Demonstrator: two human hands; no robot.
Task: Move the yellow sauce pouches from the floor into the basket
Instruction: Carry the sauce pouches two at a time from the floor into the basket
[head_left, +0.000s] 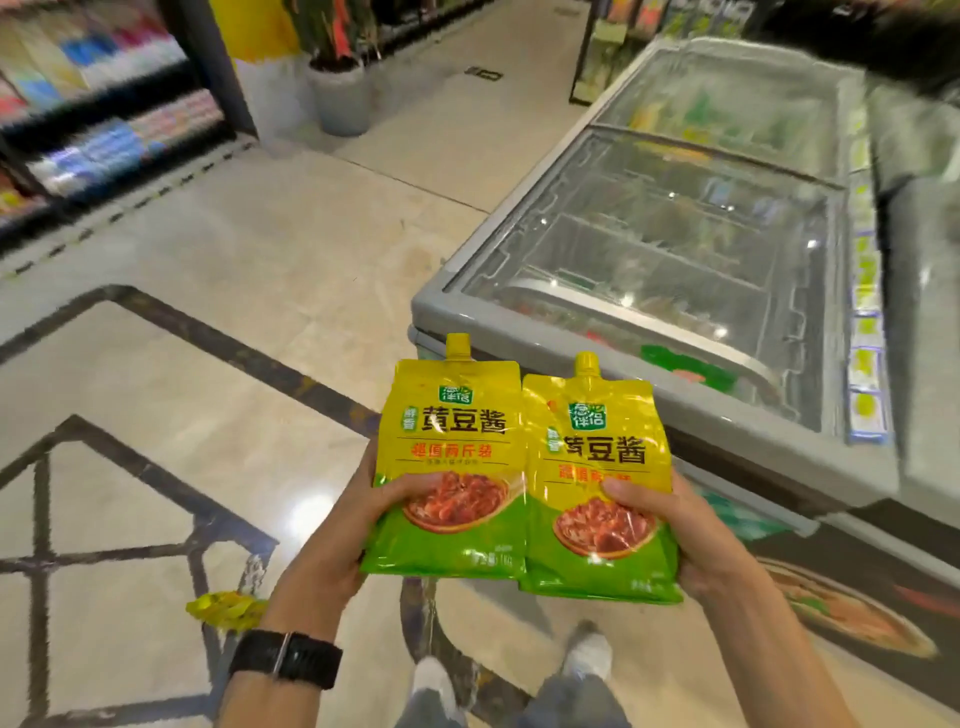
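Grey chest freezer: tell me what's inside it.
Inside the grey chest freezer, under its glass lids, dividers and blurred green packages show; glare hides what they are.

Big grey freezer (519, 332) on the rt, w/ a see-through glass lid (675, 234); the stuff inside is blurry. Small green tags (865, 322) run along its far side. A food pic (841, 618) is on its front. Shiny pale floor (260, 249) w/ dark lines (249, 358). Shelves (104, 104) at top left hold blue, pink & white packs. A grey plant pot (340, 98) stands near the shelves' end.
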